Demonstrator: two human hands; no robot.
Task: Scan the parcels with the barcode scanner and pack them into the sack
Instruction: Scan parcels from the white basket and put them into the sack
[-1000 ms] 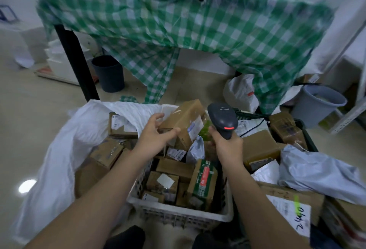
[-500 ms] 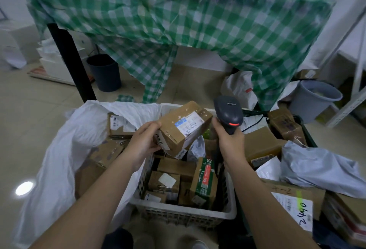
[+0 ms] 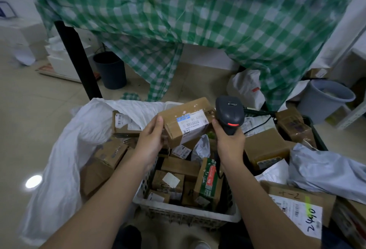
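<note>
Green-checked cloth drapes the desk [image 3: 178, 11] at twelve o'clock. Since a second ago the left hand [image 3: 151, 141] has turned the brown cardboard parcel [image 3: 186, 122] label-up above the white plastic basket [image 3: 188, 215]; its grip clasps the near end. Long axis runs eight to two o'clock. The right hand [image 3: 230, 143], grip clenched round the black barcode scanner [image 3: 229, 114], looks ready to scan; the white woven sack [image 3: 65, 149] waits at nine.

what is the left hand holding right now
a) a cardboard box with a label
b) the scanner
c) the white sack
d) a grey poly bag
a: the left hand grips the end of a cardboard box with its label facing up, while the right hand holds the scanner beside it.
</note>
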